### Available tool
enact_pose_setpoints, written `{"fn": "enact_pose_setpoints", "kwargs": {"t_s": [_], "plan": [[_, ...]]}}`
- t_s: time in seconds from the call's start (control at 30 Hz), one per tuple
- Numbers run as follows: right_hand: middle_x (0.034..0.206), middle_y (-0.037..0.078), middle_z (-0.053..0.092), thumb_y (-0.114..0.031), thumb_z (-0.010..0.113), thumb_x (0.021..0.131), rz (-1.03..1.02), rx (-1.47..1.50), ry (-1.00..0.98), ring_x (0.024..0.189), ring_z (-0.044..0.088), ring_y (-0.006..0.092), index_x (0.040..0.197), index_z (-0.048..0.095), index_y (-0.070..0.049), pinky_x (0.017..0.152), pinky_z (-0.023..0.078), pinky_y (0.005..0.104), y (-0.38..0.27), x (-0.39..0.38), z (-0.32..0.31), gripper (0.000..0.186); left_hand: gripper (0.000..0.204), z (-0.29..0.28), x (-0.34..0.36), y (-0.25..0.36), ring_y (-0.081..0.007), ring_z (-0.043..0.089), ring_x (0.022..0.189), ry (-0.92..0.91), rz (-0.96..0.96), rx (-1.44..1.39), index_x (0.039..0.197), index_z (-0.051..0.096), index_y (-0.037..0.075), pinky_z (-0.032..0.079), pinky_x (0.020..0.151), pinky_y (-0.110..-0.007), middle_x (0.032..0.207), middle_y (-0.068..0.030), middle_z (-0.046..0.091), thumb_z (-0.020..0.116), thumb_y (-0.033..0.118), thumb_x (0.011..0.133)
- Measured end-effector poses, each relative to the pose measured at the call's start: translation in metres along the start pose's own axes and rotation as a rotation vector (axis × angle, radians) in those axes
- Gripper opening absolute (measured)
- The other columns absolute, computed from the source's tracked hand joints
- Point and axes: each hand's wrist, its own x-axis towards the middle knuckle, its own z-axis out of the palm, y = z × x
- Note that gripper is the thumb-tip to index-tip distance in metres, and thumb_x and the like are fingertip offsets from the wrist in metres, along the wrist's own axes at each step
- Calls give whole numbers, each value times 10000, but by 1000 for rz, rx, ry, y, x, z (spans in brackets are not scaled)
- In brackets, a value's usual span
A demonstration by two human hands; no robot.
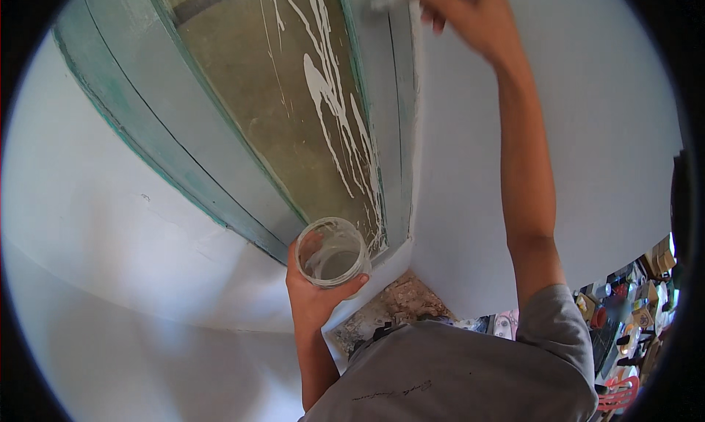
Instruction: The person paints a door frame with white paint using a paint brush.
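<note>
My left hand (pixel 320 297) grips a clear plastic tub (pixel 338 269) with grey-white paint coating its inside, held near the lower end of a glass pane (pixel 250 106). The pane has long white paint drips and splashes (pixel 317 80) down its right side. High at the upper right, my right hand (pixel 470 14) holds a pale brush-like tool (pixel 389 1), its end against or close to the grey-painted frame (pixel 382 69) right of the pane; its exact shape is unclear. The frame's left part (pixel 158 69) is grey over patchy green.
White walls (pixel 470 187) flank the frame on both sides. Below, beside my shirt, is a dirty brown floor (pixel 407 297). At the lower right, cluttered boxes (pixel 646 312), other small items and a red plastic chair (pixel 617 392) show near the rim.
</note>
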Motion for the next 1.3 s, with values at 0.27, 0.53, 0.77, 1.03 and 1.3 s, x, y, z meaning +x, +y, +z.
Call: {"fn": "enact_pose_setpoints", "kwargs": {"t_s": [0.27,0.53,0.77,1.03,1.3], "plan": [[773,50,719,-107,752,977,-392,-139,400,643,636,105,1023,795,39,572,510,255,26,-30,39,159,985,-1,-3,-3,-295,648,1237,4,-1,-47,1395,520,-22,527,1044,-414,1331,-180,647,1033,159,574],[772,107,686,6,755,895,-5,-234,226,648,653,225,1019,800,-24,590,502,299,80,-223,88,136,1004,2,-1,-5,-296,639,1247,14,-49,-89,1402,531,-25,506,1069,-415,1326,-178,649,1042,197,566],[811,142,706,-48,757,860,208,-234,-132,694,689,301,985,793,-11,635,541,360,89,-242,62,135,1029,4,0,-13,-300,625,1263,-21,-56,-52,1403,539,-22,492,1078,-415,1320,-179,657,1054,227,548],[857,83,750,-83,737,926,17,-103,-184,660,672,127,986,796,24,562,564,277,39,-97,36,136,993,3,0,-11,-301,628,1251,-35,-16,-50,1386,541,-17,495,1072,-422,1312,-177,655,1050,213,564],[739,103,717,-119,727,970,-644,-384,239,595,653,132,931,771,82,512,530,292,-13,-33,16,210,968,1,1,-8,-303,640,1230,-9,-31,-10,1366,538,-26,512,1051,-422,1304,-181,653,1042,187,568]]}}
